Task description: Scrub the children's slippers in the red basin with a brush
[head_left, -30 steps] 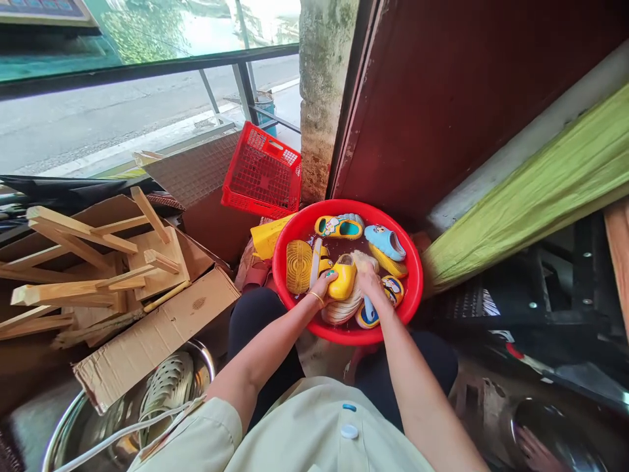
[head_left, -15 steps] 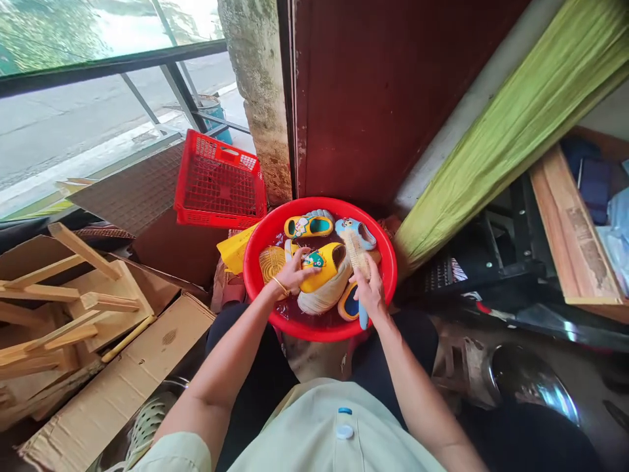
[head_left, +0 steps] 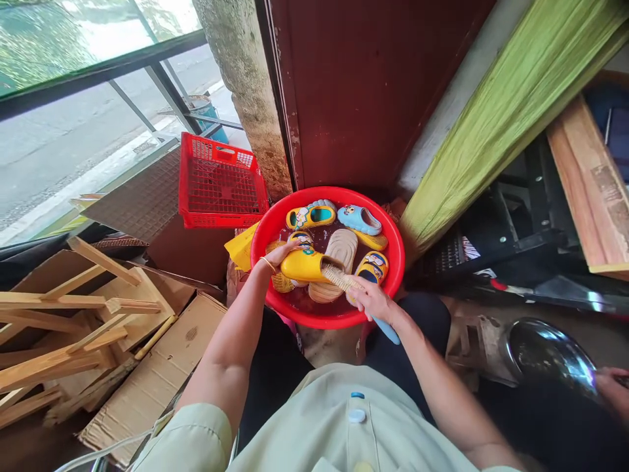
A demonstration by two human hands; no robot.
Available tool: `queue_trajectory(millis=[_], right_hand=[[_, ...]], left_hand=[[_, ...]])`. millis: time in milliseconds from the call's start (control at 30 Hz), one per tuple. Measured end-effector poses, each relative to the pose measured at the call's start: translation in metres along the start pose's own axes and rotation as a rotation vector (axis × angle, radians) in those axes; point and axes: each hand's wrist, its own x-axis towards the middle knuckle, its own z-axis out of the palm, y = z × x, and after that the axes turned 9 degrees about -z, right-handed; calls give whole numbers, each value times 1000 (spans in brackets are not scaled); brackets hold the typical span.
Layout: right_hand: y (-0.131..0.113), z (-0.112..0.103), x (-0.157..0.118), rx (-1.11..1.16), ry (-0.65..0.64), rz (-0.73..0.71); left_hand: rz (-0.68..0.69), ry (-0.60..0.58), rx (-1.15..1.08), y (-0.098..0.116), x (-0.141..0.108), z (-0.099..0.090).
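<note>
My left hand (head_left: 282,254) grips a yellow clog (head_left: 302,266) by its toe end, over the red basin (head_left: 259,244). In my right hand (head_left: 369,300) is a scrub brush (head_left: 341,278) with pale bristles and a blue handle, its head at the clog's opening. Around them in dark water sit a yellow and teal clog (head_left: 310,214), a light blue clog (head_left: 360,219), a yellow clog with a dark inside (head_left: 372,266) and a beige sole (head_left: 343,250). Part of the brush head is hidden inside the clog.
Beyond the basin on the left stands a red plastic crate (head_left: 221,183). Wooden stool legs (head_left: 88,301) and cardboard (head_left: 162,367) lie on my left. A green curtain (head_left: 496,124) hangs at right, near a shiny metal lid (head_left: 550,354). Another person's hand (head_left: 612,388) shows at the right edge.
The yellow clog has turned so its opening faces right. The brush has come down and left, from beside the clog into its opening. Another person's hand has appeared at the right edge.
</note>
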Motion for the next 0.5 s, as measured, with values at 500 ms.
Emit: queue_trajectory(millis=[500], right_hand=[[1, 30, 36, 817, -32, 100]], left_hand=[[298, -85, -382, -40, 7, 85]])
